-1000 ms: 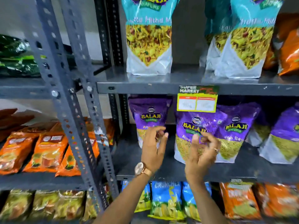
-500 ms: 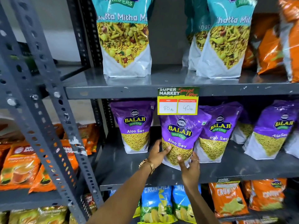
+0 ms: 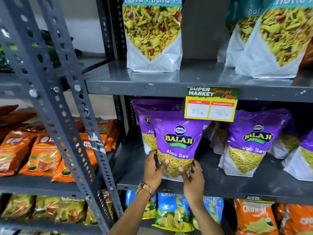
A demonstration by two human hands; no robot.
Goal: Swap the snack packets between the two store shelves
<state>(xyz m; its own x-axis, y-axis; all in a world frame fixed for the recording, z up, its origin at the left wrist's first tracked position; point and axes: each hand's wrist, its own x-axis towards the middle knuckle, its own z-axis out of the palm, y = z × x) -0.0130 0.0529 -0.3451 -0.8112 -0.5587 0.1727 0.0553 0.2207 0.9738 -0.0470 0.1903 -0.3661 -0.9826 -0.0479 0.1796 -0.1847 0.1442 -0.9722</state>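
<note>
A purple Aloo Sev packet [image 3: 177,143] is held upright at the front of the middle shelf [image 3: 237,187], gripped at its lower corners. My left hand [image 3: 155,168] clasps its bottom left and my right hand [image 3: 192,175] its bottom right. Behind it stands another purple packet [image 3: 145,122], and a third purple packet [image 3: 250,143] stands to the right. On the upper shelf [image 3: 135,85] stand teal-and-white Khatta Mitha packets [image 3: 153,34], with more Khatta Mitha packets [image 3: 277,41] at the right.
A yellow price tag [image 3: 211,106] hangs from the upper shelf's edge, just above the held packet. Perforated grey uprights [image 3: 55,106] stand at the left. Orange tea packets [image 3: 42,155] fill the neighbouring rack. Blue [image 3: 172,212] and orange [image 3: 254,217] crunchy snack packets fill the shelf below.
Both hands dropped from the packet tops to the base of the central purple packet, closed on it, and drew it forward and left, in front of its neighbour. The camera moved closer.
</note>
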